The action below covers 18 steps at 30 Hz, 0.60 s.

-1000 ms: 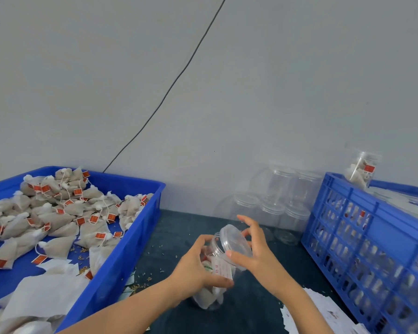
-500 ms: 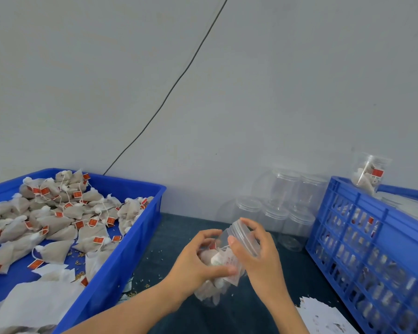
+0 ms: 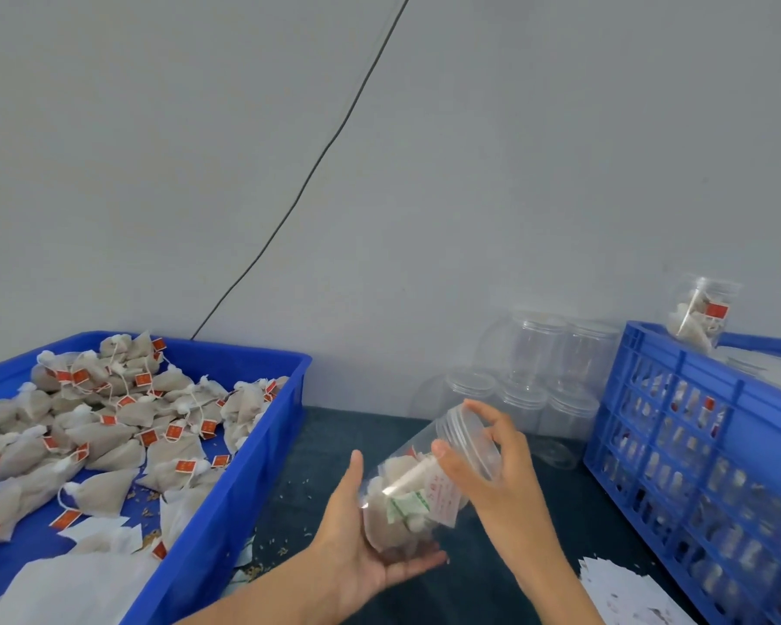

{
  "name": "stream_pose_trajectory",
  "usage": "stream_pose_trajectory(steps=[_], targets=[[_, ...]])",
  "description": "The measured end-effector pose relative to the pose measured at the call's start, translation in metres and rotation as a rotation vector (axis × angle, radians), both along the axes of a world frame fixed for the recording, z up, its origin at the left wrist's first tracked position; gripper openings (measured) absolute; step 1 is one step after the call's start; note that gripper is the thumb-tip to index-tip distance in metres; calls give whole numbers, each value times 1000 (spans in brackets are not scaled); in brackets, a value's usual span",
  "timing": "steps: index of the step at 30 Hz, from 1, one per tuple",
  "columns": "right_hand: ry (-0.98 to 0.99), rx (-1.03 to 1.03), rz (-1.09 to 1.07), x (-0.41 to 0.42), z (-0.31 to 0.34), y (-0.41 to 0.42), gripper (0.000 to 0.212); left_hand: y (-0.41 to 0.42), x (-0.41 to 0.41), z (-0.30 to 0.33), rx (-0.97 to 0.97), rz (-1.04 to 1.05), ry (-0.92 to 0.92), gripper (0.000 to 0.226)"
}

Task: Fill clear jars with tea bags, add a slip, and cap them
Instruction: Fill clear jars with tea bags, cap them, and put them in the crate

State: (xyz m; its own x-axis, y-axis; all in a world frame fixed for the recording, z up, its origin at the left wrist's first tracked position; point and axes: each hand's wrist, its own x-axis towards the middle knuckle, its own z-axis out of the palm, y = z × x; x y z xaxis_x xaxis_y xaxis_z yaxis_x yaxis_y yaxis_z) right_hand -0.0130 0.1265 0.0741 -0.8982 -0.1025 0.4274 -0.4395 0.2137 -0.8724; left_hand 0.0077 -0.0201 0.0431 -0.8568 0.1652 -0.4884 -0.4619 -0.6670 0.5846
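Note:
A clear jar (image 3: 406, 502) full of tea bags, with a white slip and a green packet inside, is tilted with its top toward the upper right. My left hand (image 3: 357, 548) cradles its base from below, palm up. My right hand (image 3: 492, 471) grips the clear lid (image 3: 467, 437) on the jar's mouth with thumb and fingers. Loose tea bags (image 3: 122, 426) with red tags fill the blue tray (image 3: 253, 480) at the left.
Several empty capped clear jars (image 3: 537, 367) stand against the grey wall. A blue slatted crate (image 3: 704, 453) of filled jars sits at the right, with one filled jar (image 3: 699, 313) on top. White paper slips (image 3: 627, 593) lie at the lower right on the dark table.
The lid went from held above the jar's mouth to seated on it. The jar has tipped further over, and my left hand has shifted from its side to under its base.

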Motion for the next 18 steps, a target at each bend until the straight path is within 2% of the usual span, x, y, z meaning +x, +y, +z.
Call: stream_pose_trajectory(steps=[3,7,11,13,18], targets=[[8,13,53,5,0,-4,62,-3,-2,2,-61,25,-11,52],[9,-60,119,6,-6,-7,47,-4,-5,1,-139,53,-27,55],[18,19,197,2,-9,-2,42,-7,-4,1,-181,61,-27,58],[27,84,257,0,-7,6,41,-9,-4,1,-192,22,-47,60],[100,166,405,-2,-4,23,54,-19,-11,0,-221,-214,-142,61]])
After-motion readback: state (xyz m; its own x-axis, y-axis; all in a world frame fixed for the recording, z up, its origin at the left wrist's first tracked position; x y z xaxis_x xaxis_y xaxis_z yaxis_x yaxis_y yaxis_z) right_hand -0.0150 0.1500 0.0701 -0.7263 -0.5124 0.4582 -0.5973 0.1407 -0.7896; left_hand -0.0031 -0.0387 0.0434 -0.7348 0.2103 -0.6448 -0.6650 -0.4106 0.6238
